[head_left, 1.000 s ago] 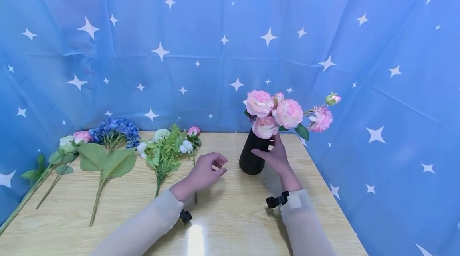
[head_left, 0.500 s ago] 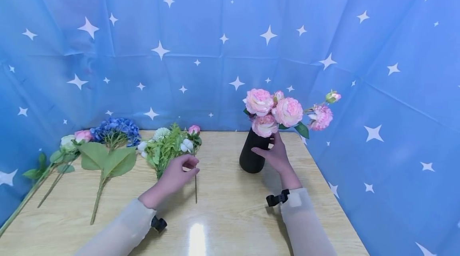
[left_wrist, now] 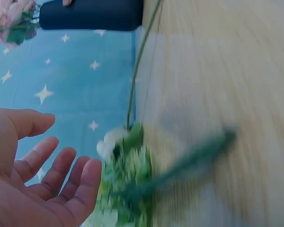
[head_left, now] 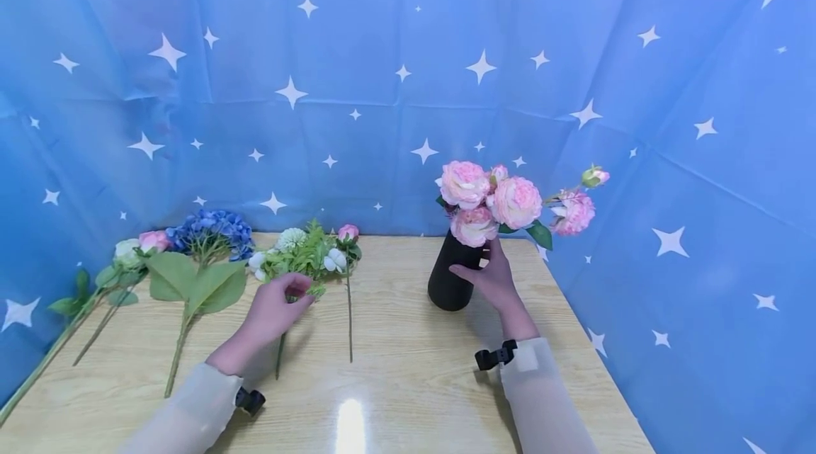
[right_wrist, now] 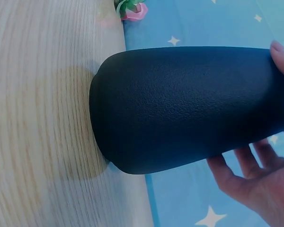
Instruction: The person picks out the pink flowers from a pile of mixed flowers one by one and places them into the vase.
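My right hand [head_left: 496, 282] holds a black vase [head_left: 448, 275] near its neck; in the right wrist view thumb and fingers reach around the vase [right_wrist: 180, 111]. Large pink peonies [head_left: 518, 202] stand in it, one stem leaning out to the right. My left hand [head_left: 270, 311] hovers over the green sprig bunch [head_left: 299, 259], fingers loosely bent. In the left wrist view nothing sits between the fingers of that hand [left_wrist: 47, 184], and the bunch's blurred green stem [left_wrist: 180, 168] lies beyond them.
Left of the bunch lies a blue hydrangea [head_left: 213, 231] with broad leaves. Further left are white and pink roses [head_left: 130, 252] on long stems. A thin-stemmed pink bud [head_left: 348, 232] lies right of the bunch. A starry blue curtain [head_left: 357, 86] borders the wooden table [head_left: 408, 383].
My left hand has moved left, from between the vase and the pink bud's stem to over the green bunch. The right hand stays on the vase.
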`<state>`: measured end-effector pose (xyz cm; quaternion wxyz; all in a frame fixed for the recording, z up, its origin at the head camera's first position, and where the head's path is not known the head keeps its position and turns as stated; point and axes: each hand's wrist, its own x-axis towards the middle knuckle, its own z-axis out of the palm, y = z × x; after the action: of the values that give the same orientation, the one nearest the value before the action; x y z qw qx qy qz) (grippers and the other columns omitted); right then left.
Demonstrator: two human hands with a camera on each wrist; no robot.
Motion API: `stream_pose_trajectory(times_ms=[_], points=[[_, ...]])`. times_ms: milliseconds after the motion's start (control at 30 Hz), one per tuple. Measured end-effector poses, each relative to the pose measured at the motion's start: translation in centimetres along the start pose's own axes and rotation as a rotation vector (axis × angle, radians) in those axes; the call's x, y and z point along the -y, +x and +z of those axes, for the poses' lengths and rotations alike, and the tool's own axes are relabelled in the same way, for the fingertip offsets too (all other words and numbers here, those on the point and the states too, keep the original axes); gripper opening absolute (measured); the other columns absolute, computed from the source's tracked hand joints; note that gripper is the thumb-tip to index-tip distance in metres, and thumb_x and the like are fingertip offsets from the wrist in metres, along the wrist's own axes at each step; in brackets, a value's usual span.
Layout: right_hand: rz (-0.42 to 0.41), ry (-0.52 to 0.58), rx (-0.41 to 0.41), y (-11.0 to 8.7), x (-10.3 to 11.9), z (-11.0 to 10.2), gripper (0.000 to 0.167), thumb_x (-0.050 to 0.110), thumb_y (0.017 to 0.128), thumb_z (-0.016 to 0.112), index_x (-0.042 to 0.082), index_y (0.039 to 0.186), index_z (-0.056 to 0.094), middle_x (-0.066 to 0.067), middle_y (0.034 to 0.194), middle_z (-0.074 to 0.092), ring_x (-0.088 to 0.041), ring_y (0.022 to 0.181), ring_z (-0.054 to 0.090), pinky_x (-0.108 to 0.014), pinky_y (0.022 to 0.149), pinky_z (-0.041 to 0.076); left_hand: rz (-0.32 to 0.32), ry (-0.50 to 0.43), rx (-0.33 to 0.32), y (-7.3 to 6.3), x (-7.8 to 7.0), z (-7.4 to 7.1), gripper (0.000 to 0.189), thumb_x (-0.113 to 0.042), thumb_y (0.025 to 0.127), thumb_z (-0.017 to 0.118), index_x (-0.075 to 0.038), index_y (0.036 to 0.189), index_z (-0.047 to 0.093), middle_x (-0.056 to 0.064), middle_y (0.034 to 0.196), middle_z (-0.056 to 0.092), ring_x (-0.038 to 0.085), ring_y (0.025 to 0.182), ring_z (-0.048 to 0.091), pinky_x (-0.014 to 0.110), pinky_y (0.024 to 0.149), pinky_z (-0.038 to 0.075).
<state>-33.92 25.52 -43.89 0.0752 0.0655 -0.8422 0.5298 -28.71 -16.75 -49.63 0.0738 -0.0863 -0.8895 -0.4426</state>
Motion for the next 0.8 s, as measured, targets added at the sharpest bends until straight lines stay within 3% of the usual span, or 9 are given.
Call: stream_pose_trajectory(times_ms=[367, 633, 800], points=[[-0.05, 0.01, -0.033, 1.3, -3.4, 0.2, 0.098, 0.027, 0.088, 0.089, 0.028, 0.165, 0.03, -0.009, 0.163, 0.044, -0.036, 0.131, 0.048, -0.047, 0.098, 0.05, -0.023, 0.08, -0.1, -1.4, 1.9, -4.3, 0.036, -0.014, 0.099, 0.073, 0.001, 0.131, 0.067, 0.023, 0.124, 0.072, 0.039, 0.112, 0.07, 0.056, 0.096, 0.06], [-0.062, 0.013, -0.033, 1.3, -3.5, 0.1, 0.098, 0.029, 0.087, 0.09, 0.029, 0.165, 0.03, -0.01, 0.163, 0.044, -0.037, 0.132, 0.049, -0.05, 0.1, 0.049, -0.05, 0.154, -0.226, -1.8, 2.7, -7.4, 0.038, -0.013, 0.1, 0.07, 0.004, 0.133, 0.065, 0.028, 0.124, 0.07, 0.043, 0.111, 0.067, 0.06, 0.093, 0.059], [-0.04, 0.004, -0.017, 1.1, -2.8, 0.2, 0.098, 0.024, 0.089, 0.088, 0.026, 0.166, 0.028, -0.012, 0.164, 0.042, -0.038, 0.132, 0.048, -0.048, 0.101, 0.048, -0.12, 0.199, -0.27, -2.2, 3.8, -9.7, 0.037, -0.015, 0.105, 0.062, 0.006, 0.135, 0.063, 0.032, 0.124, 0.068, 0.046, 0.111, 0.066, 0.06, 0.087, 0.056]])
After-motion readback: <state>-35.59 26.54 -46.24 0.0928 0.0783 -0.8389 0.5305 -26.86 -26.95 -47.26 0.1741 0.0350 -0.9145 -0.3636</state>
